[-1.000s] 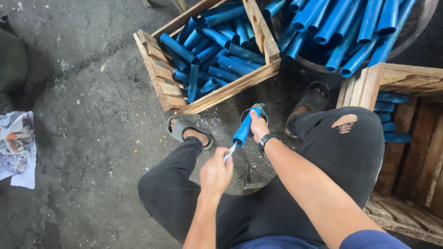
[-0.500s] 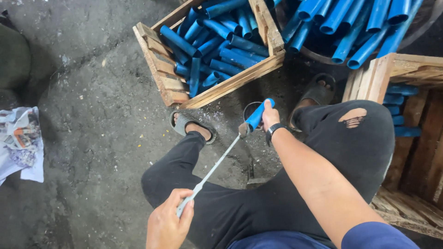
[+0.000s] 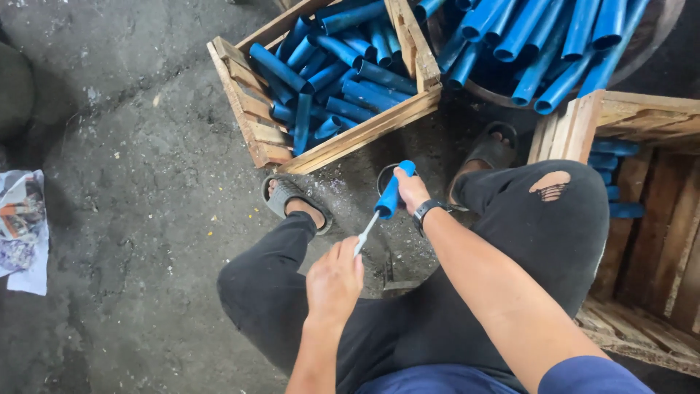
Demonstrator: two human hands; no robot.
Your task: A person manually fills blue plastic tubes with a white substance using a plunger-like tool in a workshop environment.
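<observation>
Right hand (image 3: 410,188) grips blue tube (image 3: 392,191) – left hand (image 3: 334,281) holds rod (image 3: 365,235)

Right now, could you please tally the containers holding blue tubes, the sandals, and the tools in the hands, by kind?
Wooden crates with blue tubes: 2 (left crate, right crate)
Round tub of tubes: 1
Sandals: 2 ()
Tube in right hand: 1
White rod in left hand: 1
Total: 7
</observation>
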